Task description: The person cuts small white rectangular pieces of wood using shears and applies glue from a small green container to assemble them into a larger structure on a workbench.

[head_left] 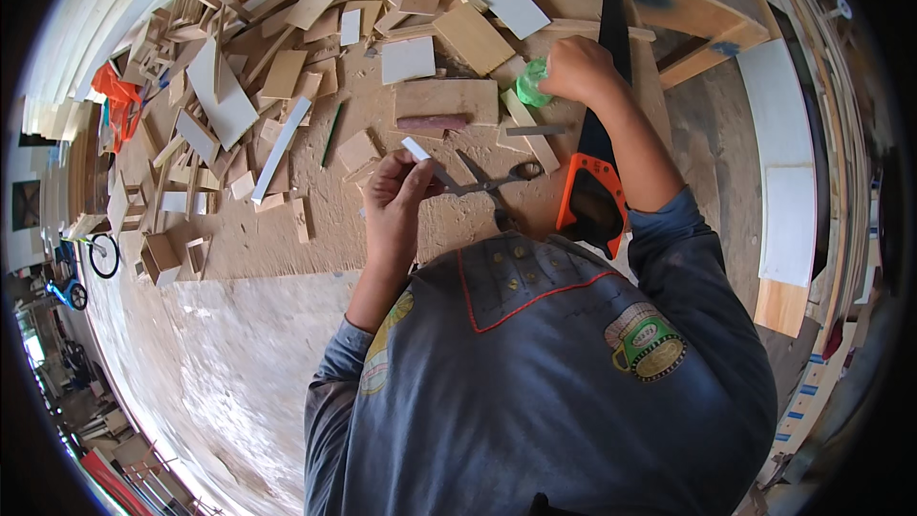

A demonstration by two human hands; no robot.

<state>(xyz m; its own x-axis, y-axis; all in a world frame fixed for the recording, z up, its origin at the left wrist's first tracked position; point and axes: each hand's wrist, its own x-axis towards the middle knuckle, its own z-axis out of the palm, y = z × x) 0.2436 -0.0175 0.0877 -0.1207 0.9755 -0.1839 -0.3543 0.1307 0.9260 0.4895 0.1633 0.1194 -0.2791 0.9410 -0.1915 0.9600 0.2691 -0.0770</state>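
- White-faced strip [415,148], small and slim, rises from a worker's left grip [392,193] near the middle of the view, toward 11 o'clock; clock positions are read from that middle.
- Left thumb and fingers pinch the strip above the wooden counter [334,229].
- At 1 o'clock, the right grip [581,69] curls against a green translucent plastic item [531,84]; the fingertips are hidden, so whether they grasp it cannot be told.
- Dark scissors [487,187], blades parted, lie just beside the left grip toward 3 o'clock; whether a blade touches the strip cannot be told.
- A handsaw [594,139] with an orange-and-black handle at 2 o'clock sends its dark blade toward 1 o'clock, passing under the right forearm.
- Below the green item, a narrow grey strip [538,131] crosses a pale wooden slat [543,153].
- Near 12 o'clock, a reddish-brown block [432,121] overlaps a pale rectangular board [446,96].
- A green pencil [332,134] lies at 10 o'clock, with a long white strip [282,151] farther out the same way.
- Wood offcuts heap from 9 to 12 o'clock; bright orange plastic [119,100] sits beyond them at 10.
- Red stitching trims the worker's blue-grey shirt [535,392] at 6 o'clock.
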